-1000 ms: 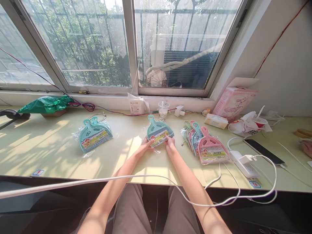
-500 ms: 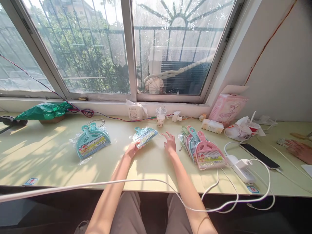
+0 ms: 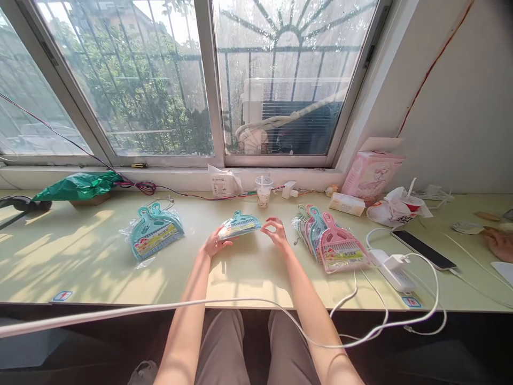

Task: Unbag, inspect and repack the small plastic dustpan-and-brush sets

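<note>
Near the centre of the frame, a teal dustpan-and-brush set (image 3: 239,226) in clear wrapping is held tilted above the pale table (image 3: 248,272), its handle toward the window and its label side seen at a steep slant. The left hand (image 3: 216,243) grasps the set at its left end: the fingers lie against that end, and the thumb points rightward below the near edge. The right hand (image 3: 276,232) is at the set's right corner, with thumb and index finger curved toward each other in a ring; their tips are just beside that corner, and whether they pinch the wrapping cannot be told.

Left of centre, more teal wrapped dustpan sets (image 3: 157,233) lie overlapping on the table. Right of centre, an overlapping row runs from a green set (image 3: 301,216) at its left to a pink dustpan set (image 3: 343,247) on top at its right, near the right forearm. Behind the hands, in the middle of the frame, a clear plastic cup (image 3: 263,192) stands upright near the windowsill.
</note>
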A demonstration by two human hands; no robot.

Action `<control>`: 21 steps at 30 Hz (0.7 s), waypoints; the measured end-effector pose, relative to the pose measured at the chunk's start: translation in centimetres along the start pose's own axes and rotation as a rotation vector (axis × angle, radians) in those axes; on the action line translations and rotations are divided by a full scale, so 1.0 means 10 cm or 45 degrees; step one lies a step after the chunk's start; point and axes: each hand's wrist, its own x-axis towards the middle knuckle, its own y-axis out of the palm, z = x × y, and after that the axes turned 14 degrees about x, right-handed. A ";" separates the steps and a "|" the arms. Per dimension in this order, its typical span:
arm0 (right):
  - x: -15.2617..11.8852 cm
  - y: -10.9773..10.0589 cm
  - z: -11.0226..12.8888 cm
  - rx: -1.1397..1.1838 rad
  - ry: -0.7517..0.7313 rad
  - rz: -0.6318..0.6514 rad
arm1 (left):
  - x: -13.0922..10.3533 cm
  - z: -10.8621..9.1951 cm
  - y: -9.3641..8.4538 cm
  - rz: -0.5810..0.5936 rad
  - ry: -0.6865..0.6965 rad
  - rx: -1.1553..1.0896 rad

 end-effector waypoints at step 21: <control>-0.14 0.17 0.03 -0.224 0.043 0.005 | -0.06 0.07 0.04 0.164 0.032 0.222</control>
